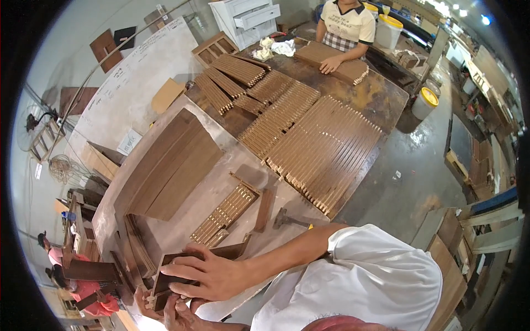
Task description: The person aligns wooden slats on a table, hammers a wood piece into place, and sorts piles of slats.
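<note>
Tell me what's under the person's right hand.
A dark brown wooden piece is under the right hand, showing between and beyond its spread fingers. The surface directly beneath the hand is covered.

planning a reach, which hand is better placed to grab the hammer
Probably the right hand: it is nearer the hammer; the left hand is farther off. Both touch the wooden piece.

A white board stands against the grey wall, near a white cabinet with drawers. Grey floor stretches along the right, with bright lamps glowing beyond.
</note>
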A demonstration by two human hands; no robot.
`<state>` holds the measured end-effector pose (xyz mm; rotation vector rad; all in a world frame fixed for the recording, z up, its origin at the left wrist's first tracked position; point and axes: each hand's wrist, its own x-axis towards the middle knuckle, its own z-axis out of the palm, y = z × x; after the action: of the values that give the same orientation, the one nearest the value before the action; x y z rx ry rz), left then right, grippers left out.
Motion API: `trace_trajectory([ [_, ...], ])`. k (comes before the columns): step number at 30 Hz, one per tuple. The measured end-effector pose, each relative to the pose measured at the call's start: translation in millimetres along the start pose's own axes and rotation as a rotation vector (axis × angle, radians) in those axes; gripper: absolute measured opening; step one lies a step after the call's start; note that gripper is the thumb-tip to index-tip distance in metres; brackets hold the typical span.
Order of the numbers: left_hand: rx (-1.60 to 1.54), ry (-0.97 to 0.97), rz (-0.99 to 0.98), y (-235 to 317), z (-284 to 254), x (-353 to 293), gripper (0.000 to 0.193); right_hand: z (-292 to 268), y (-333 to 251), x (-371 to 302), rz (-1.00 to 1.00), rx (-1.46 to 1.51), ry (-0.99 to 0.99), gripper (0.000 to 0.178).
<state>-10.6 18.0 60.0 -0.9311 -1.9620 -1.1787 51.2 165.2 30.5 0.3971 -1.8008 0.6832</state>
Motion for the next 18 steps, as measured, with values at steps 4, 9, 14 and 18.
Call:
trace_trajectory([
  [4,0.039,-0.017,0.009,-2.8,-6.6,-2.1,0.033,-35.6,23.2,5.0,0.139,0.178,-0.036,0.064],
  [9,0.101,-0.099,-0.199,-9.1,-15.6,-14.4,0.044,-150.1,166.9,-75.6,0.523,1.547,0.459,0.078],
  [14,0.052,-0.034,-0.199,-6.8,-4.6,-10.8,0.048,-227.8,237.3,-151.2,0.276,1.598,0.59,0.065],
  [18,-0.093,0.022,-0.115,-14.7,-4.3,-9.7,0.04,-238.6,240.7,-155.9,0.209,1.61,0.566,0.064],
])
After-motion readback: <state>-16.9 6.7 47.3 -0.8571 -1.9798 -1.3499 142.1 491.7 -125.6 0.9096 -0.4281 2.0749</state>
